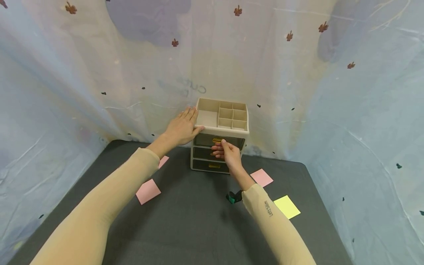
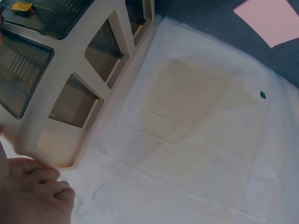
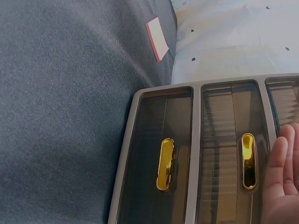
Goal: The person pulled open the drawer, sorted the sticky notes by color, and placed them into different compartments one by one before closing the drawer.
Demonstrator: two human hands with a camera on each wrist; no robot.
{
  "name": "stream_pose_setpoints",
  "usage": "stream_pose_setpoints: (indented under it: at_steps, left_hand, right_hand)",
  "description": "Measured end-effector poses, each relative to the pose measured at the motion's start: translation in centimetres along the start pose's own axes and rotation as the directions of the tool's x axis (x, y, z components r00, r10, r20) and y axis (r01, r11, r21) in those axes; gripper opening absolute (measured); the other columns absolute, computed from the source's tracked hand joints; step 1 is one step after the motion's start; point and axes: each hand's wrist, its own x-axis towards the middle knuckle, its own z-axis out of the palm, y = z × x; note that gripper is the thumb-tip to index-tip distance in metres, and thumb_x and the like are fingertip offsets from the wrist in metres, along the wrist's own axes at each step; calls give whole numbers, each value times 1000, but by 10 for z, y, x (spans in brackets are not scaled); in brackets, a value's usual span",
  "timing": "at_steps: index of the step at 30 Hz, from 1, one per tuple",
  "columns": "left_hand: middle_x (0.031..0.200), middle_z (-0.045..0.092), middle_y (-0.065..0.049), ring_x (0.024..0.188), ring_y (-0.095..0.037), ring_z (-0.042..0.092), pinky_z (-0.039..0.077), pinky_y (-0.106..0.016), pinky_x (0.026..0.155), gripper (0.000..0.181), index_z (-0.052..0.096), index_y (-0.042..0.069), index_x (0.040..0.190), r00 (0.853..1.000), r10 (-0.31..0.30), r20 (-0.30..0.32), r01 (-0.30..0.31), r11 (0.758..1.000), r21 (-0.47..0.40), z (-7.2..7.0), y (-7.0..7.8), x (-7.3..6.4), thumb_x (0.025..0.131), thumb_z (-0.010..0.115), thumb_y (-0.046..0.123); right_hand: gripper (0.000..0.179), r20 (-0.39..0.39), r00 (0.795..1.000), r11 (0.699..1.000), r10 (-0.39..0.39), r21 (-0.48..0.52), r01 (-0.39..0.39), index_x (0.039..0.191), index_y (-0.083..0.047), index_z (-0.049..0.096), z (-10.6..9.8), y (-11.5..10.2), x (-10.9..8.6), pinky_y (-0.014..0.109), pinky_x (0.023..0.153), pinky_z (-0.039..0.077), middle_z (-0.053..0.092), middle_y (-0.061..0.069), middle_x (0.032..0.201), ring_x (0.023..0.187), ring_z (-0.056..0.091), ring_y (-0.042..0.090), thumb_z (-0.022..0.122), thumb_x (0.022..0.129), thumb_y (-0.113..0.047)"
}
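A cream desktop organizer (image 1: 222, 130) with three dark see-through drawers and an open compartment top stands against the back curtain. My left hand (image 1: 182, 127) rests at its upper left edge, fingers extended along the side and thumb on the front rim. In the left wrist view, that hand (image 2: 37, 191) touches the organizer's corner. At the top drawer (image 1: 205, 139), my right hand (image 1: 230, 154) pinches the gold handle (image 1: 216, 140) between thumb and fingers. The right wrist view shows the fingers (image 3: 276, 163) beside the middle drawer's handle (image 3: 248, 161); the top handle is outside that view.
Pink sticky notes (image 1: 148, 191) lie on the dark table (image 1: 185, 221) to the left. Another pink note (image 1: 262, 177) and a yellow note (image 1: 287, 207) lie to the right. A small black and green object (image 1: 233, 197) sits by the right forearm. Curtains (image 1: 364, 129) surround the table.
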Motion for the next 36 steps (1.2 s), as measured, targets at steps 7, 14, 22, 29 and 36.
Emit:
stream_pose_setpoints:
  at_steps: [7,14,22,29,36]
  left_hand:
    - [172,11,-21,160,-37,8,15,-50,129,83,13,-4,164,1000,-4,3,4,1000,-9,1,-1,0,111,33,57]
    - [173,10,-20,160,-37,8,13,-49,129,83,14,-3,165,1000,-10,10,10,1000,-14,-3,2,-1,111,32,57]
    - [173,8,-20,160,-37,7,14,-49,129,83,13,-3,165,1000,-11,16,11,1000,-15,-1,1,0,110,32,57]
    - [173,9,-20,160,-37,7,13,-50,129,84,12,-3,165,1000,-11,15,12,1000,-18,1,0,0,110,31,58]
    - [172,10,-21,160,-38,9,13,-50,129,84,12,-4,165,1000,-8,10,8,1000,-19,2,0,1,110,33,57]
  right_hand:
    - [46,13,1000,1000,13,-1,-13,122,3,72,-2,-3,2,39,85,62,77,16,109,87,74,23,48,113,-35]
    - [47,40,999,999,20,-27,-19,126,3,71,-5,-3,2,41,86,62,76,17,113,91,74,24,48,112,-36]
    - [43,73,997,1000,18,-26,-17,125,0,70,-8,-2,-6,39,86,62,75,17,116,96,74,27,49,112,-35]
    - [41,93,996,1000,13,-3,-13,128,4,68,-10,4,-17,42,90,61,75,17,118,95,74,25,47,113,-28]
    - [43,110,994,1000,27,10,-29,130,6,66,-10,17,-25,47,93,60,74,18,120,96,73,26,48,112,-29]
